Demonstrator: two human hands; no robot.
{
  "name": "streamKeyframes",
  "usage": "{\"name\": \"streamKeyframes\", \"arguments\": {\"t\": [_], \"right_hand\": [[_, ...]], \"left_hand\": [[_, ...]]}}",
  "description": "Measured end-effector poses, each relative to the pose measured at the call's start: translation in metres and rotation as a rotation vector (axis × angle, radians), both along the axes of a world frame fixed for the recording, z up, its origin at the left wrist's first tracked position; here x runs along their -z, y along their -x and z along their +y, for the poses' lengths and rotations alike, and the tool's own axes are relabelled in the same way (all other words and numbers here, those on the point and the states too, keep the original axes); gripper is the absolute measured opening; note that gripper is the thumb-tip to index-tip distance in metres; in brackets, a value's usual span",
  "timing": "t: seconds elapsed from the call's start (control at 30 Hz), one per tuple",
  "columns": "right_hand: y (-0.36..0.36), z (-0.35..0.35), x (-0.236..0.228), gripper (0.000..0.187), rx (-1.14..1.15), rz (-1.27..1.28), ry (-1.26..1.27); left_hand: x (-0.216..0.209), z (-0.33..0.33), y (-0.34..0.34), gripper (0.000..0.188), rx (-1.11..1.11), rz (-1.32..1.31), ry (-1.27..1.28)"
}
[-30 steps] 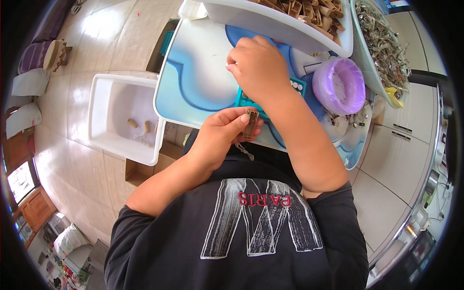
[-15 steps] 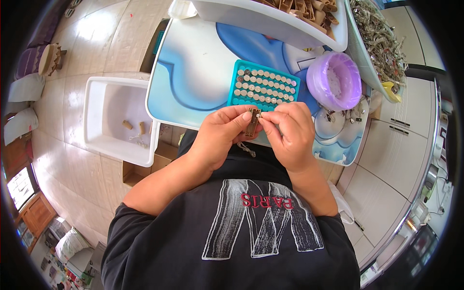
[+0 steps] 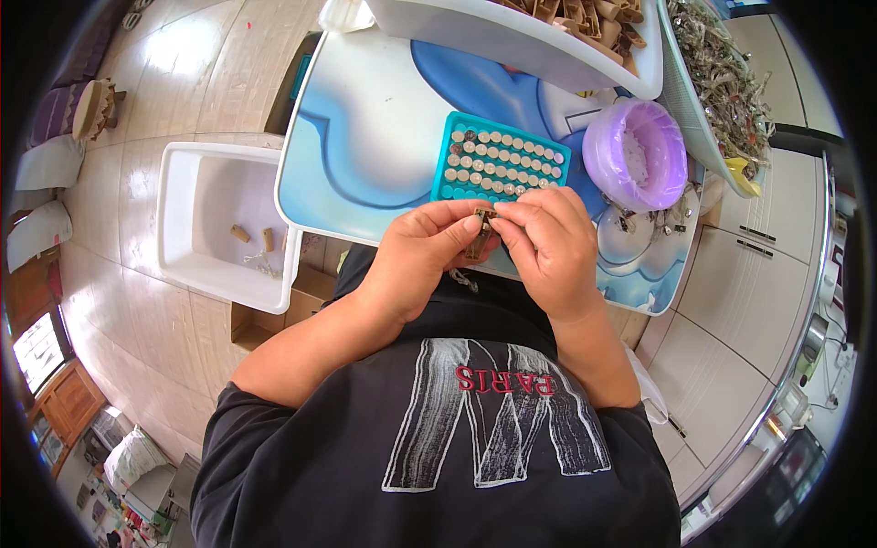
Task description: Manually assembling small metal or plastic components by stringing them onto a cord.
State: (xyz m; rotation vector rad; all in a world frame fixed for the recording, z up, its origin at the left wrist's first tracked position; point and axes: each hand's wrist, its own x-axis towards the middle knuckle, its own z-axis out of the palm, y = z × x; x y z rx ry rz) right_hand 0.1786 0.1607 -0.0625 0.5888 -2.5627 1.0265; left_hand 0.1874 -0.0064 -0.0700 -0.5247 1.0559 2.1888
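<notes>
My left hand [image 3: 422, 247] is closed around a small brown oblong casing [image 3: 476, 243], its thumb and fingertips near the casing's upper end. With thumb and index finger pinched, my right hand [image 3: 552, 245] meets that same upper end; whatever tiny part sits between those fingertips is too small to make out. A thin pale cord [image 3: 464, 281] dangles below the hands. Just beyond them lies a teal tray [image 3: 444, 155] with rows of small round silvery pieces, its near edge partly covered by my fingers.
A purple-lined bowl [image 3: 598, 155] stands right of the tray. Behind are a white bin [image 3: 512, 50] of brown casings and a basket [image 3: 683, 82] of tangled corded parts. Left of the blue-and-white table [image 3: 356, 119], a white tub [image 3: 187, 228] holds a few casings.
The casing has tilted between my fingers, so less of its broad face shows. My right fingertips have shifted slightly up to its top end.
</notes>
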Motion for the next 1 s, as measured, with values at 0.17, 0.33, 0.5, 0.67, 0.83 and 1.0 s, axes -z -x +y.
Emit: {"name": "streamKeyframes", "arguments": {"t": [0.17,0.33,0.5,0.67,0.83,1.0], "right_hand": [[0.005,-0.001,-0.001,0.016,-0.07,0.011,-0.076],[0.017,0.003,0.004,0.018,0.011,0.045,-0.054],[0.02,0.001,0.015,0.022,0.077,0.1,-0.165],[0.017,0.002,0.013,0.018,0.069,0.149,-0.069],[0.004,-0.003,0.004,0.016,0.008,0.066,0.028],[0.0,-0.005,0.009,0.015,-0.04,0.052,0.035]], "left_hand": [[0.001,-0.002,0.0,0.026,0.037,0.007,0.007],[-0.004,-0.002,0.002,0.026,0.046,0.003,0.029],[-0.004,-0.002,0.001,0.027,0.041,0.002,0.042],[-0.004,-0.002,0.002,0.027,0.029,0.003,0.024],[0.002,-0.002,-0.001,0.027,0.014,0.006,0.002],[0.003,-0.001,0.0,0.027,-0.002,0.011,0.013]]}}
